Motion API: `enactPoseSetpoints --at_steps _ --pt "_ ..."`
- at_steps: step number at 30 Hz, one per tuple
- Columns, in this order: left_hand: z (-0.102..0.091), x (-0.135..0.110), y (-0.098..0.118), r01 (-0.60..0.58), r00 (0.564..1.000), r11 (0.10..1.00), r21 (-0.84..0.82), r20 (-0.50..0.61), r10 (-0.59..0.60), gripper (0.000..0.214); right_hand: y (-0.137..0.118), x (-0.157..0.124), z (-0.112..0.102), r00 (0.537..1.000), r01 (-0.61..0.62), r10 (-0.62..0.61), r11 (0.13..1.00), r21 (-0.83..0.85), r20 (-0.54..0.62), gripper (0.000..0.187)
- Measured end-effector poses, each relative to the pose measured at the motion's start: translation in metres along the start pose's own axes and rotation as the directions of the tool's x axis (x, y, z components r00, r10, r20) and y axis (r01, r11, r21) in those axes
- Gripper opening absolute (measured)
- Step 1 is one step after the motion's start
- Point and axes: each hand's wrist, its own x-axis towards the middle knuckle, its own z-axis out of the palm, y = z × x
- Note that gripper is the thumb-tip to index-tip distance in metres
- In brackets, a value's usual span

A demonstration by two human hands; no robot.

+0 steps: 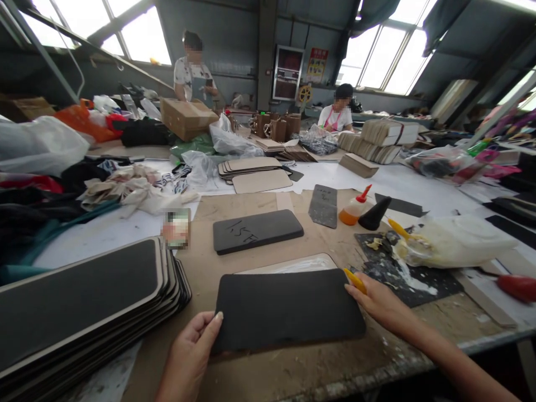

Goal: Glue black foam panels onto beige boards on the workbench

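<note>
A black rounded rectangular panel is held level just above the table's near edge. My left hand pinches its left edge, thumb on top. At the right edge, my right hand grips the same panel and also holds a yellow handle, whose far end is hidden. Partly covered by the black panel lies a board smeared with white paste. Beyond it rests a small stack of dark panels with handwritten marks.
At left stands a tall stack of pale-edged black panels. To the right are a glue bottle, a black cone and a plastic jug on a paste-stained board. Two people work across the table, among bags and boxes.
</note>
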Motion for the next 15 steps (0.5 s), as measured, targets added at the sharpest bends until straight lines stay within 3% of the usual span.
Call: enactPoseSetpoints --at_steps 2,4,8,11,15 --pt "0.004 0.005 0.001 -0.024 0.998 0.985 0.172 0.056 0.014 0.050 -0.001 0.017 -0.005 0.999 0.012 -0.006 0.993 -0.114 0.053 0.024" --pt "0.008 0.010 0.000 -0.094 0.992 0.913 0.397 0.112 0.053 0.045 -0.004 0.032 -0.009 0.996 0.020 -0.001 0.973 -0.228 0.085 0.020" --pt "0.011 0.017 -0.003 -0.219 0.975 0.542 0.811 0.161 0.152 0.036 -0.007 0.054 -0.008 0.992 0.028 0.016 0.937 -0.348 0.123 0.016" --pt "0.012 0.019 -0.002 -0.204 0.977 0.351 0.914 0.166 0.136 0.034 -0.005 0.062 -0.001 0.987 0.040 0.020 0.931 -0.363 0.158 0.017" --pt "0.016 0.018 0.006 -0.183 0.983 0.286 0.941 0.171 0.066 0.034 -0.001 0.066 0.006 0.985 0.072 -0.012 0.936 -0.344 0.173 0.019"
